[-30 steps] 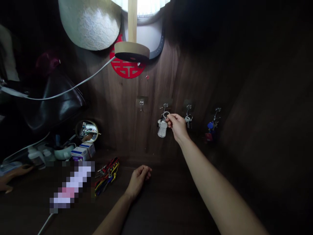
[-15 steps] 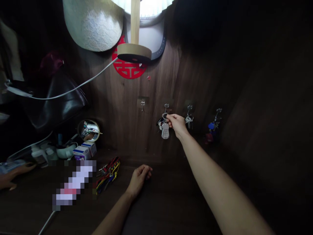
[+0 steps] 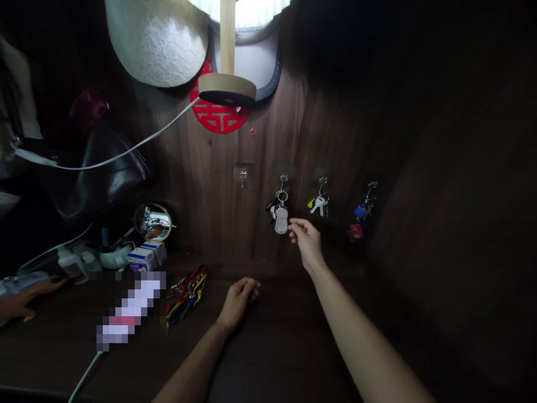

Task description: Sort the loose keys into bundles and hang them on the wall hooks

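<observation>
A bunch of keys with a grey remote fob (image 3: 281,221) hangs by its ring from a wall hook (image 3: 284,178). Just right of the fob is my right hand (image 3: 307,239), its fingers bent and slightly apart, holding nothing. My left hand (image 3: 238,302) rests on the dark tabletop (image 3: 268,341), fingers curled in, with nothing showing in them. To its left lies a tangle of red and yellow cords with keys (image 3: 188,294). Silver keys (image 3: 321,205) with a yellow piece hang on another hook, and keys with a blue tag (image 3: 359,211) hang farther right.
A bare hook (image 3: 243,176) is at the left of the row. A lamp (image 3: 227,87) with a white cable stands out from the wall above. Small boxes (image 3: 142,259), a round mirror (image 3: 154,222) and a hand-shaped thing (image 3: 31,296) are on the left.
My right hand has let go of the key ring and moved down, clear of the fob. The keys stay hanging on the hook. My left hand has hardly moved.
</observation>
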The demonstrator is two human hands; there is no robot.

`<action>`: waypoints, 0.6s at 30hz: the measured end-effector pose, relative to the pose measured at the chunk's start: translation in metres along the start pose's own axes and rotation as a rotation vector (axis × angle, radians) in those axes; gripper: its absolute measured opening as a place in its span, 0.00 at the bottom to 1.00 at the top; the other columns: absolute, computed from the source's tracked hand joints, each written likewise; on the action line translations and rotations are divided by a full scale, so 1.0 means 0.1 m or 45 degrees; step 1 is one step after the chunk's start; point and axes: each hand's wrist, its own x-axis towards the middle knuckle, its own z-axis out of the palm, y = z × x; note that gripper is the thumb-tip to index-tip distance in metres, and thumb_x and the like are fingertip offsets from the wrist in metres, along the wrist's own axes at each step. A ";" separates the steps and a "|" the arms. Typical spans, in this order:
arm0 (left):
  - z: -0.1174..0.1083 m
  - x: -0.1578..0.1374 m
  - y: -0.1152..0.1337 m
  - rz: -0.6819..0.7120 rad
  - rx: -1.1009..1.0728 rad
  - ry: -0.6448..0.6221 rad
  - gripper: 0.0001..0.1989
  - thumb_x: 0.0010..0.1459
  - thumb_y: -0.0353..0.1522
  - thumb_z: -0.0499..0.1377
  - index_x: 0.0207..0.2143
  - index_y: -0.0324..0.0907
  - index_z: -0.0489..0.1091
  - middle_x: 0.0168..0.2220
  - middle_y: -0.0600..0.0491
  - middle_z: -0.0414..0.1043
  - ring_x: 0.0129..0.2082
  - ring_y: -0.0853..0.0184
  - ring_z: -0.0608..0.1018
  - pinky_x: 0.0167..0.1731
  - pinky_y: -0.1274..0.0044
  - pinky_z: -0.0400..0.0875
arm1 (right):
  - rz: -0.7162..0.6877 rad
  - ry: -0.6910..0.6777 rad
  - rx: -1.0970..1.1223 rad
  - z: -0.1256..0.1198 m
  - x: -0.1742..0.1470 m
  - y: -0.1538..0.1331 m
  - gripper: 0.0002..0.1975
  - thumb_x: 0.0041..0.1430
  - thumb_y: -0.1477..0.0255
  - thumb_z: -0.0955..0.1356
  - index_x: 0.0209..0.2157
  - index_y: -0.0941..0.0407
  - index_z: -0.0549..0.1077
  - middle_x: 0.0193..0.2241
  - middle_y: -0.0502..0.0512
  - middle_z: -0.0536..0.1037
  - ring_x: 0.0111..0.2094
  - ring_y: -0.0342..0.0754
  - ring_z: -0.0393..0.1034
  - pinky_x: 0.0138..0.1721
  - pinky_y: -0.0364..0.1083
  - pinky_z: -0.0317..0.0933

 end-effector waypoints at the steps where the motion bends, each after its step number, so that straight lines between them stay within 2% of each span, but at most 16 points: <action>1: 0.00 0.00 0.00 0.003 0.002 -0.004 0.24 0.48 0.51 0.55 0.28 0.37 0.71 0.21 0.56 0.65 0.22 0.72 0.65 0.25 0.80 0.59 | 0.026 -0.008 -0.009 -0.03 -0.09 0.07 0.10 0.42 0.68 0.68 0.29 0.57 0.72 0.23 0.49 0.73 0.20 0.39 0.63 0.18 0.39 0.54; 7: -0.01 0.00 -0.03 0.011 0.024 -0.004 0.24 0.49 0.51 0.55 0.28 0.37 0.71 0.21 0.56 0.65 0.23 0.72 0.65 0.25 0.80 0.60 | 0.229 -0.054 -0.019 -0.18 -0.60 0.46 0.09 0.40 0.68 0.69 0.27 0.57 0.73 0.22 0.50 0.73 0.19 0.40 0.63 0.17 0.39 0.54; 12: -0.01 0.00 -0.04 0.008 0.056 -0.001 0.23 0.49 0.50 0.55 0.29 0.37 0.71 0.22 0.55 0.66 0.23 0.72 0.66 0.26 0.80 0.60 | 0.313 -0.096 -0.059 -0.25 -0.90 0.67 0.09 0.41 0.67 0.69 0.26 0.56 0.74 0.22 0.51 0.74 0.19 0.41 0.64 0.16 0.39 0.54; 15: -0.02 -0.01 -0.03 0.020 0.051 0.006 0.23 0.50 0.50 0.55 0.29 0.37 0.71 0.22 0.55 0.66 0.23 0.72 0.66 0.26 0.80 0.60 | 0.334 -0.121 -0.119 -0.27 -1.02 0.78 0.09 0.41 0.66 0.69 0.26 0.56 0.73 0.21 0.51 0.74 0.19 0.42 0.64 0.16 0.39 0.53; 18: -0.02 -0.01 -0.02 0.030 0.043 0.006 0.22 0.50 0.48 0.55 0.29 0.37 0.71 0.22 0.56 0.66 0.23 0.72 0.66 0.26 0.80 0.60 | 0.273 -0.154 -0.203 -0.29 -1.12 0.88 0.09 0.42 0.64 0.68 0.26 0.55 0.73 0.21 0.52 0.74 0.19 0.44 0.65 0.16 0.40 0.55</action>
